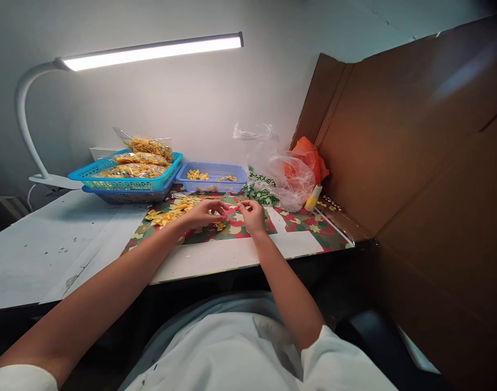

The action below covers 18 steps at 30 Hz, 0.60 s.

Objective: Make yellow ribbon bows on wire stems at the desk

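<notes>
Close together over the patterned mat (pixel 248 231), my two hands work at the table. My left hand (pixel 203 214) has its fingers curled toward the thumb; whatever sits between them is too small to make out. The fingertips of my right hand (pixel 253 216) pinch a small red piece (pixel 236 208), whose kind I cannot tell. A yellow bow (pixel 220 226) lies just under my left fingers. More yellow bows (pixel 163 217) are heaped on the mat beyond my left wrist.
Behind the hands stand a blue-violet basket (pixel 228 187) with yellow bows and stacked baskets (pixel 151 183) holding bagged bows. Right of them are a clear plastic bag (pixel 259 146), an orange bag (pixel 307 155) and a yellow-white bottle (pixel 313 199). Cardboard (pixel 415 152) walls the right; a lamp (pixel 151 52) shines above.
</notes>
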Each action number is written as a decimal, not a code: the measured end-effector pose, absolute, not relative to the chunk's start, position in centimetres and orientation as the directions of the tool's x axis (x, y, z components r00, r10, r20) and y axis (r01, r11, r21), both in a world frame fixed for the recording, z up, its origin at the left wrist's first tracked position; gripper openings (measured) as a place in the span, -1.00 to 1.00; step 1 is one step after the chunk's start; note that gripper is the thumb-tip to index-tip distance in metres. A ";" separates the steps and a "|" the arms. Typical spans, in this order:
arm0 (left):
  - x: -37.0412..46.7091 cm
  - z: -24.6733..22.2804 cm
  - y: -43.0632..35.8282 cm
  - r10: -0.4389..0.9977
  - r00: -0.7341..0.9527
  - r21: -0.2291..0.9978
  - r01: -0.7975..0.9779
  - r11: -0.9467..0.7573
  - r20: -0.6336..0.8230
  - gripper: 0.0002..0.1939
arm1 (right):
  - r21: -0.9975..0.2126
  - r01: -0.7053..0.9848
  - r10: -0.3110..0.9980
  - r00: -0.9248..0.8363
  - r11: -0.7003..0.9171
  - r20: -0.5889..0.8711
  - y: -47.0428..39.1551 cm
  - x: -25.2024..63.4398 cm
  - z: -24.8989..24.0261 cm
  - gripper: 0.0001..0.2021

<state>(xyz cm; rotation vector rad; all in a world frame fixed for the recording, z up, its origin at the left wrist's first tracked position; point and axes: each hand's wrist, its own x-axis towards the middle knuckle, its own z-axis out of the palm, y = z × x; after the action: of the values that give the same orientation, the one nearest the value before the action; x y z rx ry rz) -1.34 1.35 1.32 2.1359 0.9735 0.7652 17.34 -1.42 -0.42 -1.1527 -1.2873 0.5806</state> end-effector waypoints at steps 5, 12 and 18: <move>-1.4 1.1 1.6 0.804 0.552 0.761 0.420 -0.495 0.219 -0.54 | -0.892 0.256 0.866 0.248 0.373 0.433 -1.6 17.4 -0.4 -0.88; -1.6 1.2 1.6 0.803 0.554 0.743 0.438 -0.506 0.220 -0.55 | -0.886 0.276 0.860 0.254 0.374 0.442 -1.4 17.4 -0.4 -0.86; -1.7 1.2 1.5 0.803 0.562 0.744 0.447 -0.496 0.198 -0.55 | -0.860 0.315 0.832 0.268 0.401 0.486 -1.4 17.5 -0.3 -0.85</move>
<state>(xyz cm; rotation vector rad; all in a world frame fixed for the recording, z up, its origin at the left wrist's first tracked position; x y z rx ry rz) -1.69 1.47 1.16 2.1507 0.9967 0.7124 17.46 -1.44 -0.29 -1.1641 -1.3078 0.4833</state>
